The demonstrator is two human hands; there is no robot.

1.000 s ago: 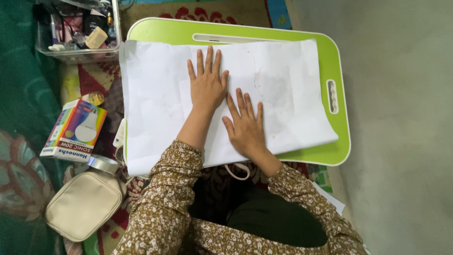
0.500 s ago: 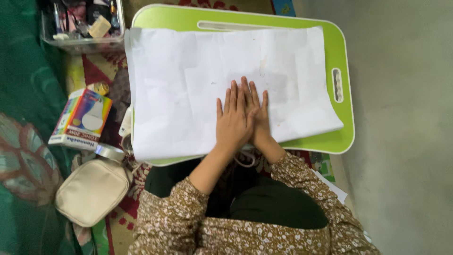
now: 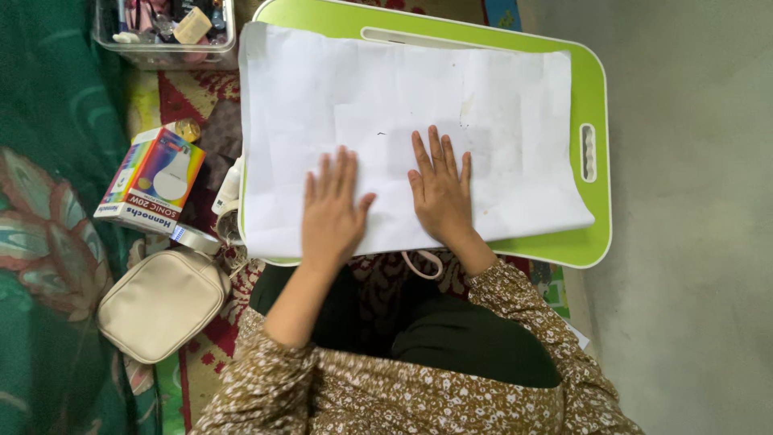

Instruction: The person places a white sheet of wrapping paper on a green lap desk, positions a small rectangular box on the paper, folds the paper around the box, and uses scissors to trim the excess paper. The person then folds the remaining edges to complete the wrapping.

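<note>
A large creased white paper sheet lies spread over a lime-green lap tray in front of me. My left hand rests flat on the sheet's near left part, fingers spread and holding nothing. My right hand presses flat on the sheet near its middle, fingers apart, a hand's width from the left one. Both forearms wear brown floral sleeves.
Left of the tray lie a colourful bulb box, a roll of tape and a cream pouch on a patterned rug. A clear bin of small items stands at the far left. Grey floor runs along the right.
My left hand slid from the sheet's upper middle, across onto my right hand, then out to the near left. The right hand stayed about in place. The view shifted slightly.
</note>
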